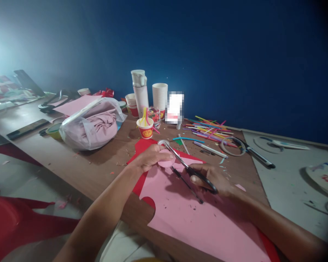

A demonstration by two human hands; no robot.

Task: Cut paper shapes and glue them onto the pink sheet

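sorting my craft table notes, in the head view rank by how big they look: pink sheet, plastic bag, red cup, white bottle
1. pink sheet, nearest the camera
2. plastic bag
3. white bottle
4. red cup

Single head-worn view, looking forward and down, close over the wooden table (104, 171), blue wall (235, 54) behind

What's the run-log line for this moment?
left hand: holds small pink paper piece | right hand: black-handled scissors, cutting it | under: large pink paper sheet

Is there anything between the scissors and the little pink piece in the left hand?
Nothing visible. The scissors, held in the right hand, have their blades right at the small pink piece pinched by the left hand, above the big pink sheet.
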